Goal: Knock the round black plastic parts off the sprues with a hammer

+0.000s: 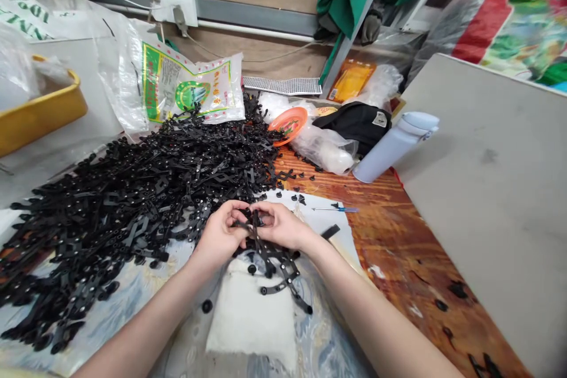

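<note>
My left hand [224, 227] and my right hand [281, 224] meet in the middle of the table, their fingers closed around a black plastic linkage piece [254, 225]. Just below the hands, more black linkage pieces [290, 274] with small rivets lie beside and partly over a white cloth [252, 319]. A small round black part [207, 306] rests left of the cloth. Behind my left hand spreads a big heap of black linkage parts [177, 171]. Fingertips hide part of the held piece.
A pale blue bottle [394, 147] and a black cap [361, 124] stand back right, near an orange plate [290, 124]. A thin blue-handled tool [341, 209] lies right of my hands. Grey panels [491, 189] border the right side; a yellow bin [44, 109] is at left.
</note>
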{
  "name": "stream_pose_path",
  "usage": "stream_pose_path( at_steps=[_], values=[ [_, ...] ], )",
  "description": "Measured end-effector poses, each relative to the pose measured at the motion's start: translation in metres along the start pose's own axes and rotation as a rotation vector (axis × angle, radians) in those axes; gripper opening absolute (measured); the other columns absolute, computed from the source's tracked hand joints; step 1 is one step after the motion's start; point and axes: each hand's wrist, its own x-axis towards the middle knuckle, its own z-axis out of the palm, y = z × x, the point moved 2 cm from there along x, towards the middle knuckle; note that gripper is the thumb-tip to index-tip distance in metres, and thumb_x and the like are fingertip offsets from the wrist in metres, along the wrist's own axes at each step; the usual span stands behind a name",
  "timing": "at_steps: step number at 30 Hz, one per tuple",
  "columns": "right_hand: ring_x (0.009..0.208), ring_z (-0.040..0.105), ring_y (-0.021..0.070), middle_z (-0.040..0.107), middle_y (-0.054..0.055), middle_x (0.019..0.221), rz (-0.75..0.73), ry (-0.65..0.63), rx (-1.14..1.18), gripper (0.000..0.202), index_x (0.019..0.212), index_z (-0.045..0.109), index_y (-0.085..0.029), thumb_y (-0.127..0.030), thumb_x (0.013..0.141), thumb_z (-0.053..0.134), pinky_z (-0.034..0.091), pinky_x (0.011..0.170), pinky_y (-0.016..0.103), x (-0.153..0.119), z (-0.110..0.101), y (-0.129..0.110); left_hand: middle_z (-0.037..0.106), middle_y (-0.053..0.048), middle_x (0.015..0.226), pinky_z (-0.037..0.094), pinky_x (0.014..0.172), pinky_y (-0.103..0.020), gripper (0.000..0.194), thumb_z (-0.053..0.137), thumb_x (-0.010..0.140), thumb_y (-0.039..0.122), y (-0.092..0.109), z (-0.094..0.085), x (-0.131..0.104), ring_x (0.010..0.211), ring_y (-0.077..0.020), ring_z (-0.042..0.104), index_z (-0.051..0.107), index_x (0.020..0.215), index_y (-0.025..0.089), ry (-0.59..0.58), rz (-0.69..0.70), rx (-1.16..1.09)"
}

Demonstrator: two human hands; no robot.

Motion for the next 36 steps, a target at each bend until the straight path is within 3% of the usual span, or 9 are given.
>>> stream_pose_path(
  at_steps=[7,12,18,22,25,28,30,33,36],
  values=[
    [0.064,0.054,0.0111,0.061,-0.003,0.078,0.017,0.007,-0.019,0.021,0.090,0.063,-0.020,-0.012,0.071,0.066,0.042,0.058,0.021,-0.060,0.008,-0.033,0.049,0.008,0.058,0.041,0.038,-0.021,0.023,0.067,0.063,0.026,0.012,-0.003,-0.043,0.042,-0.0080,0.045,0.059,0.083,0.017,-0.145,-0.108,0.010],
    [0.085,0.059,0.0150,0.066,0.001,0.096,-0.046,0.010,-0.127,0.031,0.098,0.068,-0.022,-0.004,0.073,0.062,0.044,0.079,0.027,-0.078,0.019,-0.057,0.060,0.001,0.070,0.048,0.061,-0.027,0.012,0.062,0.076,0.028,-0.013,-0.031,-0.066,0.067,-0.0152,0.058,0.062,0.084,0.020,0.025,0.033,0.354],
    [0.106,0.059,0.0155,0.063,0.002,0.123,-0.121,0.021,-0.176,0.053,0.126,0.057,-0.028,-0.003,0.079,0.053,0.045,0.095,0.031,-0.099,0.023,-0.066,0.063,-0.003,0.091,0.051,0.066,-0.030,0.017,0.054,0.084,0.029,-0.031,-0.050,-0.088,0.078,-0.0195,0.061,0.063,0.096,0.023,0.207,0.187,0.637],
    [0.093,0.064,0.0166,0.065,0.006,0.116,-0.017,0.282,-0.169,0.041,0.124,0.056,-0.026,-0.015,0.085,0.052,0.053,0.082,0.033,-0.119,0.004,-0.054,0.061,-0.007,0.112,0.054,0.072,-0.034,0.027,0.052,0.087,0.037,-0.027,-0.044,-0.115,0.087,-0.0226,0.061,0.060,0.111,0.026,0.330,0.226,0.662],
    [0.079,0.064,0.0166,0.066,0.007,0.102,0.074,0.336,-0.261,0.024,0.109,0.060,-0.024,-0.022,0.087,0.052,0.053,0.069,0.030,-0.142,-0.004,-0.050,0.060,-0.007,0.117,0.056,0.066,-0.031,0.025,0.053,0.088,0.038,-0.024,-0.028,-0.137,0.089,-0.0234,0.062,0.061,0.110,0.029,0.318,0.225,0.603],
    [0.068,0.062,0.0157,0.065,0.001,0.084,0.197,0.221,-0.348,0.008,0.092,0.058,-0.025,-0.030,0.086,0.058,0.051,0.062,0.028,-0.164,0.013,-0.051,0.062,-0.006,0.115,0.055,0.077,-0.033,0.023,0.052,0.089,0.036,-0.026,-0.013,-0.150,0.099,-0.0247,0.060,0.061,0.109,0.031,0.266,0.254,0.609],
    [0.065,0.062,0.0179,0.065,0.001,0.078,0.234,0.137,-0.411,0.020,0.089,0.056,-0.025,-0.036,0.077,0.068,0.049,0.056,0.027,-0.174,0.035,-0.053,0.062,-0.006,0.115,0.054,0.080,-0.033,0.023,0.053,0.088,0.034,-0.030,-0.009,-0.152,0.103,-0.0248,0.060,0.060,0.110,0.030,0.235,0.301,0.660],
    [0.071,0.065,0.0220,0.066,0.005,0.085,0.211,0.224,-0.520,0.019,0.093,0.057,-0.024,-0.032,0.078,0.065,0.049,0.058,0.029,-0.179,0.060,-0.047,0.064,-0.006,0.110,0.055,0.076,-0.031,0.020,0.055,0.088,0.029,-0.037,-0.011,-0.147,0.101,-0.0231,0.061,0.059,0.108,0.029,0.159,0.378,0.744],
    [0.064,0.064,0.0190,0.065,0.003,0.075,0.280,0.394,-0.587,0.015,0.083,0.057,-0.024,-0.025,0.090,0.043,0.046,0.057,0.028,-0.181,0.052,-0.027,0.066,-0.004,0.103,0.054,0.078,-0.031,0.016,0.054,0.088,0.024,-0.040,-0.015,-0.144,0.098,-0.0213,0.063,0.060,0.102,0.028,0.123,0.431,0.776]
  ],
)
